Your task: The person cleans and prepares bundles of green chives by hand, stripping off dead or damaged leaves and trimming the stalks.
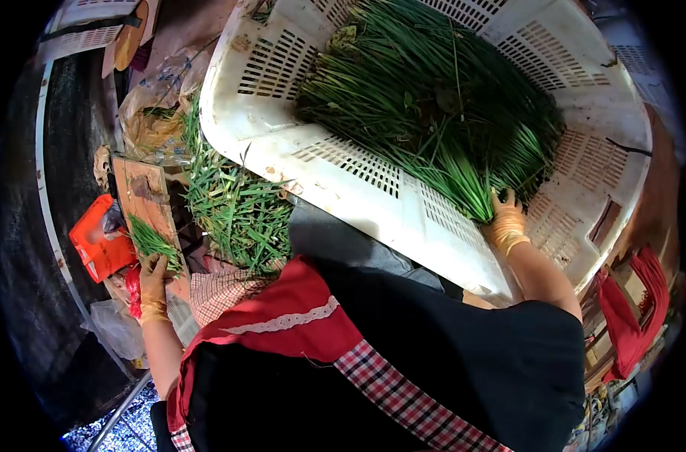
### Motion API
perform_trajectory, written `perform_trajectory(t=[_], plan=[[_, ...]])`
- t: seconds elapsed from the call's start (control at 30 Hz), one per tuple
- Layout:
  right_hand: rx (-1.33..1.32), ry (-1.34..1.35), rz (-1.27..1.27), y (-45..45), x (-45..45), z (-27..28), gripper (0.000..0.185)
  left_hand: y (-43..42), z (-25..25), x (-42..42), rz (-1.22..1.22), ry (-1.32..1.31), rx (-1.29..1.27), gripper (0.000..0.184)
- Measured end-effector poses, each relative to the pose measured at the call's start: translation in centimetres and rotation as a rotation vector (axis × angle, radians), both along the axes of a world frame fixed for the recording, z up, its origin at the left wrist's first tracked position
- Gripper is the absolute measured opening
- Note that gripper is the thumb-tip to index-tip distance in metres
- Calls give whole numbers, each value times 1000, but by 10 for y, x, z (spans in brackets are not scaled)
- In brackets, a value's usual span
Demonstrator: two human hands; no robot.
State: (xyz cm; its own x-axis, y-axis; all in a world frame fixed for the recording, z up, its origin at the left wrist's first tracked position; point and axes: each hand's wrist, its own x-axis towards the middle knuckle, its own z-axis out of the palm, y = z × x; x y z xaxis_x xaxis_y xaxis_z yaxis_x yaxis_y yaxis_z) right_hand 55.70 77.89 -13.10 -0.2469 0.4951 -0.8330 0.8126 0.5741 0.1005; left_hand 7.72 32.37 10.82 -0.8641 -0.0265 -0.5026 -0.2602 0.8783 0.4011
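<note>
In a yellowish glove, my right hand (508, 223) reaches into a large white plastic basket (241, 124). Its fingers close on the pale ends of a bunch of garlic chives (470, 190) near the basket's lower right wall. Many more long green chives (403, 98) lie in layers beside and beyond it. My left hand (154, 280), also gloved, is at the far left over a narrow wooden board (148, 192). A small bunch of chives (151, 239) is pinched in its fingers, the green part pointing up and left.
Loose chive trimmings (237, 207) are heaped between the board and basket. An orange plastic bag (102, 239) lies left of the board, with a clear bag (118, 328) below. A clear plastic bag (154, 113) lies above the trimmings. Red cloth (635, 313) hangs at right.
</note>
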Motion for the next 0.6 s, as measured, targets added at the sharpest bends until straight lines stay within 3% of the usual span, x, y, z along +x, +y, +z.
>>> perform_trajectory(t=[0.07, 0.17, 0.23, 0.3, 0.33, 0.37, 0.43, 0.5, 0.57, 0.6], plan=[[-115, 3, -239, 4, -1, -1, 93, 3, -1, 0, -6, 13, 9, 37], [-79, 198, -251, -12, 27, -28, 101, 3, -1, 3, -13, 28, 23, 36], [-111, 293, -258, -4, 29, -17, 98, 4, -1, 3, -15, 19, 10, 36], [-265, 395, -515, 12, 31, -15, 93, -3, -7, 1, -26, 7, 14, 36], [-185, 421, -549, 14, 33, -19, 93, -5, -8, 0, -37, -1, 15, 36], [-312, 535, -670, 17, 47, -42, 101, -5, -7, -1, -36, 4, 14, 36], [-278, 375, -753, 21, 37, -30, 111, -1, -6, 3, -23, -16, 37, 35], [-504, 338, -993, 29, 32, -24, 121, 2, -3, 4, -13, -23, 45, 33], [-736, 284, -1012, 43, 14, 2, 129, 4, -2, 4, -8, -24, 55, 34], [-620, 218, -967, 42, 28, -27, 133, 7, -1, 6, -10, -18, 25, 36]])
